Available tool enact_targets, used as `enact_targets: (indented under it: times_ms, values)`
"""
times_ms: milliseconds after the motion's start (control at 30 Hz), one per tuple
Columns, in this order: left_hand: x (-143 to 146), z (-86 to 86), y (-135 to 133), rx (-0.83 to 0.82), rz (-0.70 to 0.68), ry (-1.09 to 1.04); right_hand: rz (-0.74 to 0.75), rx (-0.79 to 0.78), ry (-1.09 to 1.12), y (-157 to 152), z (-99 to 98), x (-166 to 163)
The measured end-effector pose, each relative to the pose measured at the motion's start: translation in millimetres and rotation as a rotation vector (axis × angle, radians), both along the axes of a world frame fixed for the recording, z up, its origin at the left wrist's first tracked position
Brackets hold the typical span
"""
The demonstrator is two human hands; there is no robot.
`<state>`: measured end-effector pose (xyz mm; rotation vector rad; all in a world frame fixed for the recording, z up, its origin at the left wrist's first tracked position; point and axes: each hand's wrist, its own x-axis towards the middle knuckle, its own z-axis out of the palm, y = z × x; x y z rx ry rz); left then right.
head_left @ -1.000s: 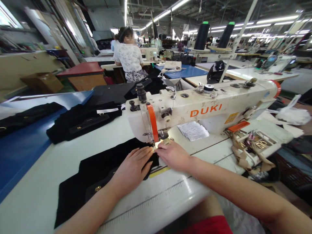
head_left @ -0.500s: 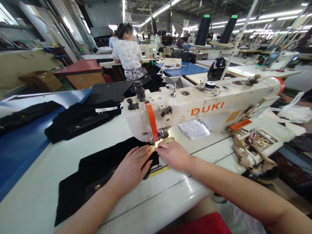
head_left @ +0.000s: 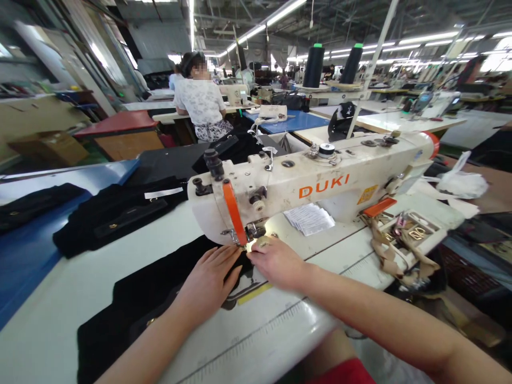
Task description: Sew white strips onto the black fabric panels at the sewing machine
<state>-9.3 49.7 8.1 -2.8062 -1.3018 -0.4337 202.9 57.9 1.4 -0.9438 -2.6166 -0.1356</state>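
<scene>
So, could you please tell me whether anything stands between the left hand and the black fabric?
Nothing visible does: the left hand appears to rest directly on the black fabric, though its underside is hidden. The right hand is beside it, at the sewing machine, not in between.

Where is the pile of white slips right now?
In the head view, the white slips lie right of centre, below the orange letters on the sewing machine and just beyond the right hand.

Long white lights [head_left: 286,12] shine up top. A yellow glow [head_left: 249,246] sits by the sewing machine [head_left: 276,184]. The desk [head_left: 272,326] shines low down. The left edge looks blurry, stretched.
</scene>
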Motion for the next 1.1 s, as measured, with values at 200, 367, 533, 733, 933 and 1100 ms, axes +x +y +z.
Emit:
enact_targets:
  times_ms: [200, 367, 533, 733, 933, 1100]
  values:
    - [1.7, -1.8, 8.8, 0.05, 0.014, -0.006, -0.017, 0.008, 0.043, -0.5, -4.0, 1.8]
    - [-4.2, -2.5, -2.9, 0.006, 0.026, -0.01, -0.025, -0.027, 0.064, -7.2, 4.0, 4.5]
    - [-18.9, 8.8, -47.3, -0.034, 0.029, 0.034, 0.003, -0.02, 0.147, -13.5, 6.0, 6.0]
    - [-60.0, 30.0, -112.4, 0.139, 0.263, 0.045, 0.062, 0.0, 0.238, -18.0, 1.6, 8.1]
    - [-140.1, 5.5, -154.9, -0.011, 0.324, 0.206, 0.1, -0.038, 0.284, -22.2, 1.7, 8.0]
    - [-176.4, 88.8, -74.1, 0.052, 0.92, 0.125, 0.106, -0.059, 0.307, -22.2, 1.6, 6.0]
